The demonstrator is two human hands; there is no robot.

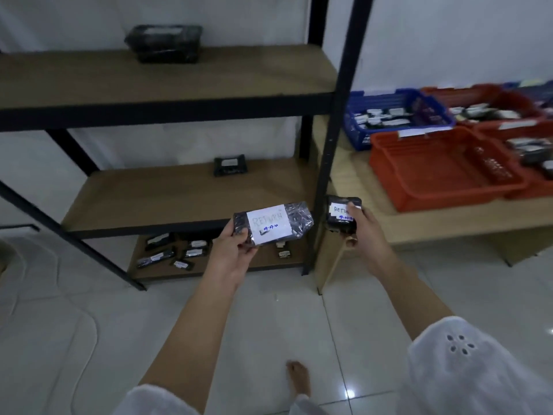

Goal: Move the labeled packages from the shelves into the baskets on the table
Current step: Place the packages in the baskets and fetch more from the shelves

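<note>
My left hand grips a long black package by its left end; its white label reads RETURN. My right hand holds a smaller black package, also labelled RETURN, thumb over the label. Both are held in front of the black shelf unit. One black package sits on the top shelf, another on the middle shelf, and several small ones lie on the bottom shelf. To the right, an empty red basket stands on the wooden table.
A blue basket and further red baskets with packages in them sit behind and right of the empty one. White tiled floor lies below, with a bare foot on it. A black diagonal brace crosses the shelf's left side.
</note>
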